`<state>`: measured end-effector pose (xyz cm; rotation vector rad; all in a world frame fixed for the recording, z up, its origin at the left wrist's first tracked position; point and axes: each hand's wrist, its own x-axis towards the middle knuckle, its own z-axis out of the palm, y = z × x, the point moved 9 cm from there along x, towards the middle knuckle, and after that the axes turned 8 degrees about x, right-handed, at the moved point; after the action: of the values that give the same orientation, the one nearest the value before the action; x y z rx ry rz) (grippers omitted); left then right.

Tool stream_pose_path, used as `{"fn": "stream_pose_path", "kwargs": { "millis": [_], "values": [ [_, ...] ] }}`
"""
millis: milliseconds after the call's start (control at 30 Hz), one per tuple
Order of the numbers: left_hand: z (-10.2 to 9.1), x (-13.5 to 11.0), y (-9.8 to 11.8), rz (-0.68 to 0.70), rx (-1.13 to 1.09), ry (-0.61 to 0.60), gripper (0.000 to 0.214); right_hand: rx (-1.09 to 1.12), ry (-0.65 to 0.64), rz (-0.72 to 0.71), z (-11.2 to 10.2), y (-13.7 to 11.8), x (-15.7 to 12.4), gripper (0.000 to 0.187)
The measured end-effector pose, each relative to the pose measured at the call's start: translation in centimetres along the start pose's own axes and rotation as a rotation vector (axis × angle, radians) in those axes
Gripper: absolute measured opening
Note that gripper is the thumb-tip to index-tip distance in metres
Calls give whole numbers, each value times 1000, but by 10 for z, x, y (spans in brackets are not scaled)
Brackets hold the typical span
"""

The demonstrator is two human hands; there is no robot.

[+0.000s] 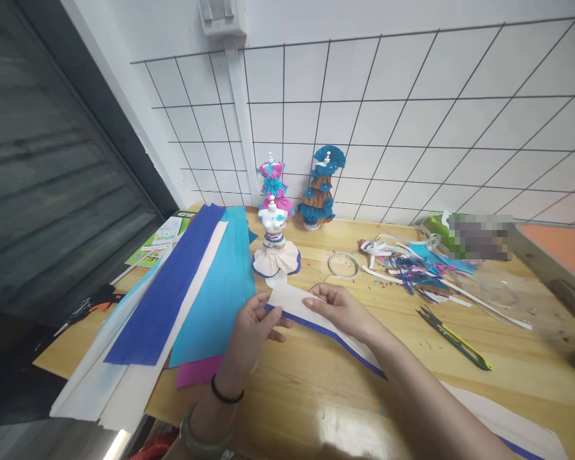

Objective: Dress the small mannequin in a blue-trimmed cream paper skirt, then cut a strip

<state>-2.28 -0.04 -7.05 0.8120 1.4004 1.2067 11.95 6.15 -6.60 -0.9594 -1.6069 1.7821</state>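
Over table (287, 390), held strip (296, 306) slants rightward

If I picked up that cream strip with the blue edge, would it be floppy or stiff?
Probably floppy: the cream strip looks thin and bends near the right hand. It's likely light too, since the right hand and left hand only pinch it. It might crease easily, being paper-thin.

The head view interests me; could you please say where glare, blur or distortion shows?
All in the head view: glare whitens the tabletop near the bottom edge; the grid wall looks skewed, likely by a wide lens; a pixelated block masks a patch beside the green item at right; the ribbed panel at left is dim; the paper strip looks fairly sharp.
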Motion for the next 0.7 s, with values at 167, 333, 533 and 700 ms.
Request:
{"fn": "stream_pose_path", "kwargs": {
  "millis": [167, 333, 533, 700],
  "values": [
    [-17, 4, 11, 93, 122, 89, 48, -56, 23, -23, -2, -7, -4, 41],
    [-43, 19, 51, 348, 183, 346, 44, 17, -28, 5, -1, -9, -11, 39],
    [-29, 57, 95, 622, 357, 363, 48, 94, -40, 22, 0, -12, -17, 39],
    [-9, 86, 99, 599, 392, 204, 42, 169, -19, 15, -6, -18, -19, 37]
  ]
}}
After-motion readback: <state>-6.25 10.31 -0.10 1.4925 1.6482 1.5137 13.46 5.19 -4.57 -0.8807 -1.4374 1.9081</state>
